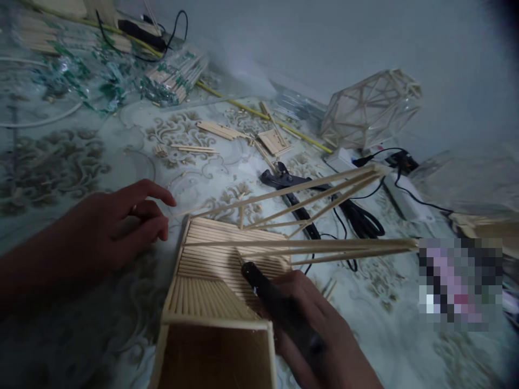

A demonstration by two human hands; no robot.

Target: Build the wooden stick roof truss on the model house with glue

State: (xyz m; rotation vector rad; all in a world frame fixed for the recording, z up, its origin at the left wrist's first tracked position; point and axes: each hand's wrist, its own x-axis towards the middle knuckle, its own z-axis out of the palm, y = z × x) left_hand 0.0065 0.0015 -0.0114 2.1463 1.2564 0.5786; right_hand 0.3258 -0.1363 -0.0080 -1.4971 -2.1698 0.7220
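Note:
A model built of thin wooden sticks [211, 270] lies in front of me, with a slatted panel, an open box end at the bottom and long sticks fanning out to the right. My right hand [320, 335] is closed round a black glue gun [279, 308], its tip resting on the slatted panel. My left hand [117, 227] hovers just left of the model's upper corner, fingers curled together with a thin stick pinched at the fingertips.
Black pliers [284, 181] and black cables [357, 219] lie beyond the model. A faceted stick-frame shape [368, 108] stands at the back right by the wall. Loose stick bundles [221, 129], wrapped packs [174, 78] and a white power strip [401, 194] lie on the patterned cloth.

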